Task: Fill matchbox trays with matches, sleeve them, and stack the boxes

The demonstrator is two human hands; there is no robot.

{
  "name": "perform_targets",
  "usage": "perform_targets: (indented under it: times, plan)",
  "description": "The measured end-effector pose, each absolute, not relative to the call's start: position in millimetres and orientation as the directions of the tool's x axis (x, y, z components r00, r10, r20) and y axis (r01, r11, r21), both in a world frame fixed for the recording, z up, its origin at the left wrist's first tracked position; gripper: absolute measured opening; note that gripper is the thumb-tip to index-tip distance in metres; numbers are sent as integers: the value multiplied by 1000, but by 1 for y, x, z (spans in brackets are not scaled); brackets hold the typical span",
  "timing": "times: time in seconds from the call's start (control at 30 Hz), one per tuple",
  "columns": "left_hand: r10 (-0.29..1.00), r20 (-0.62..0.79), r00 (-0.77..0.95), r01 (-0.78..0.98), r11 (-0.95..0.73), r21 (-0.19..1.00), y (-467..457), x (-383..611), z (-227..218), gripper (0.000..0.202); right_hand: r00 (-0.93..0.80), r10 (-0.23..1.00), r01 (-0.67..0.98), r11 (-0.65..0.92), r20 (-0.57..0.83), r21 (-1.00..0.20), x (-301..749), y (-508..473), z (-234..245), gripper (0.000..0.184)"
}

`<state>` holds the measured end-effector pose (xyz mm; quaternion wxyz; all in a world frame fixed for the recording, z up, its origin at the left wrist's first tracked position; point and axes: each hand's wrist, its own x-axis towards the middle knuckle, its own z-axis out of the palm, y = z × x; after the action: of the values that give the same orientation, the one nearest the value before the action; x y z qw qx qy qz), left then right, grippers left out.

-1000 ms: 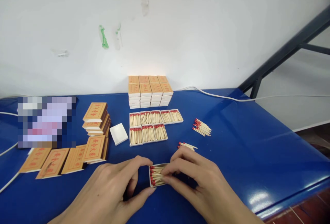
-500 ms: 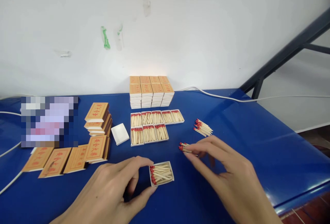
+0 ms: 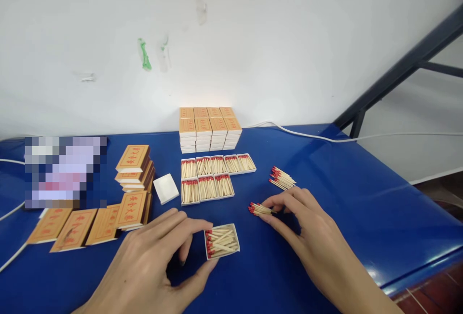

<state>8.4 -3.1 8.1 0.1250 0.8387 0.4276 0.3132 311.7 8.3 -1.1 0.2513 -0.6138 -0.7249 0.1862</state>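
My left hand [image 3: 159, 251] grips a small white matchbox tray [image 3: 237, 250] between thumb and forefinger. Red-tipped matches fill it, some lying crosswise. To its right, my right hand [image 3: 307, 227] pinches a small bundle of matches [image 3: 257, 209], red heads pointing left, low over the blue table. Just behind that hand lies a loose pile of matches [image 3: 283, 179]. Farther back stand several filled trays [image 3: 207, 189] in two rows, side by side. An upturned white tray [image 3: 166, 188], with no matches visible in it, sits left of them.
A block of stacked orange matchboxes [image 3: 210, 128] stands against the wall. Several orange sleeves [image 3: 132, 158] are piled and laid out at the left. Beyond them is a blurred-out device [image 3: 68, 169]. A white cable [image 3: 307, 133] runs along the back of the blue table [image 3: 361, 198].
The bundle in my right hand sits flatter and closer together, with my fingers drawn in tighter. My left hand still holds the tray. The whole view has shifted slightly.
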Motion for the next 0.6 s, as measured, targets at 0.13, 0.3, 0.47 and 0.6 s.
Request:
perform_targets:
  times: [0.13,0.3,0.47,0.6]
  plan:
    - [814,351,463,634,-581,511,-3,7,4,31,-188,970,788,242,153,-566,312,7,-1,19]
    - [810,381,445,623,-586,518,-3,5,4,28,-200,958,788,281,204,-548,312,7,0,18]
    - [824,332,460,638,-566,522,-3,5,5,31,-221,944,769,324,247,-550,313,11,1,16]
    - [832,311,459,628,-551,549,-3,6,3,33,-224,938,751,339,264,-566,312,14,1,15]
